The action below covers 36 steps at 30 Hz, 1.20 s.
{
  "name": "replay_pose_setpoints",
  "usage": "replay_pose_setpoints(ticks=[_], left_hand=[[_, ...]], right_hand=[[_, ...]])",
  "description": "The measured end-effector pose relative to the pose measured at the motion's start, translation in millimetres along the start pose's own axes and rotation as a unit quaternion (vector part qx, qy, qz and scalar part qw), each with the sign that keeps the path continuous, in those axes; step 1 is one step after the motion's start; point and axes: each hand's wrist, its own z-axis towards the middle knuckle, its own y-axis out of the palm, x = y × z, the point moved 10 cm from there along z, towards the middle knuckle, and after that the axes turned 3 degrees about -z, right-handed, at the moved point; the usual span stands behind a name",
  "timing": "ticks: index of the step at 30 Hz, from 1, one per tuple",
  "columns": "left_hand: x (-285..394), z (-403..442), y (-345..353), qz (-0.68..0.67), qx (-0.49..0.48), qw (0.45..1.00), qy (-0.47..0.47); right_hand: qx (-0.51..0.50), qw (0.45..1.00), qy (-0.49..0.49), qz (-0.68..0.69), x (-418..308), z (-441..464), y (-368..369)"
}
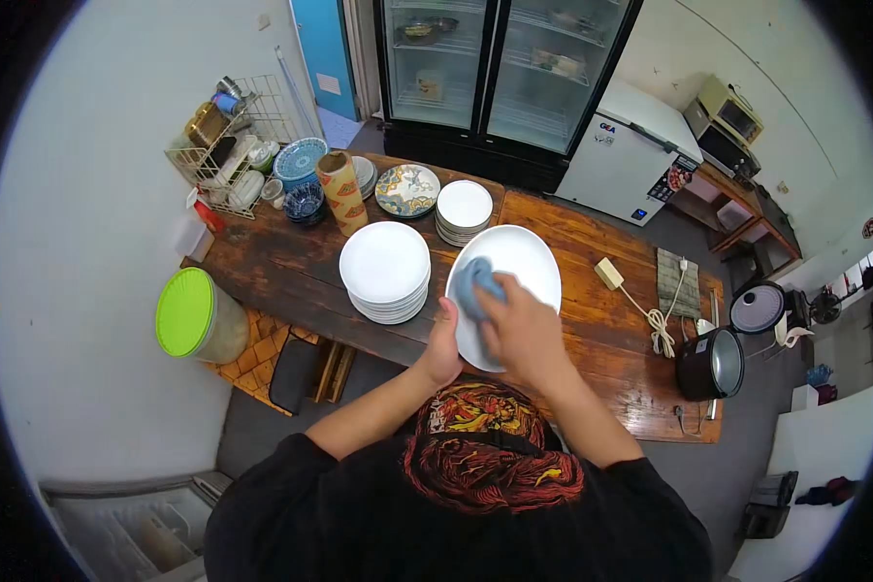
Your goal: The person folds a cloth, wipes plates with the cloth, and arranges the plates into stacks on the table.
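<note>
My left hand [443,346] grips the lower left rim of a large white oval plate [533,257], which is held up over the wooden table. Against the plate's face, my right hand [519,325] presses a blue-grey cloth [475,288]; this hand is slightly blurred. Just left of the plate stands a stack of white round plates [386,262]. Behind it are a stack of smaller white plates [465,205] and some patterned plates [407,190].
The wooden table [592,330] also holds a patterned paper roll [340,189], blue bowls [304,201], a wire dish rack [262,107], a white power strip [609,274] and a black rice cooker [713,364]. A green-lidded bin [186,312] stands at the left.
</note>
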Motion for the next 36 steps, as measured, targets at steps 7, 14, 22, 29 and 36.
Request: replay_pose_setpoints(ticks=[7, 14, 22, 29, 36], left_hand=[[16.9, -5.6, -18.7, -0.070, 0.041, 0.996, 0.022], [15.1, -8.9, -5.1, -0.010, 0.026, 1.000, 0.011], [-4.0, -5.9, 15.2, 0.037, -0.011, 0.999, -0.036], [20.5, -7.3, 7.3, -0.027, 0.013, 1.000, -0.001], [25.9, -12.4, 10.3, -0.026, 0.039, 0.999, -0.007]], right_hand=[[-0.058, 0.993, -0.050, 0.091, -2.3, -40.2, 16.4], [-0.019, 0.990, 0.137, -0.015, 87.7, -42.8, 17.3], [0.088, 0.984, 0.145, 0.053, 47.9, -1.9, -6.1], [-0.029, 0.990, -0.014, 0.139, -3.6, -32.1, 26.5], [-0.040, 0.985, 0.166, 0.030, 95.8, -45.7, 21.9]])
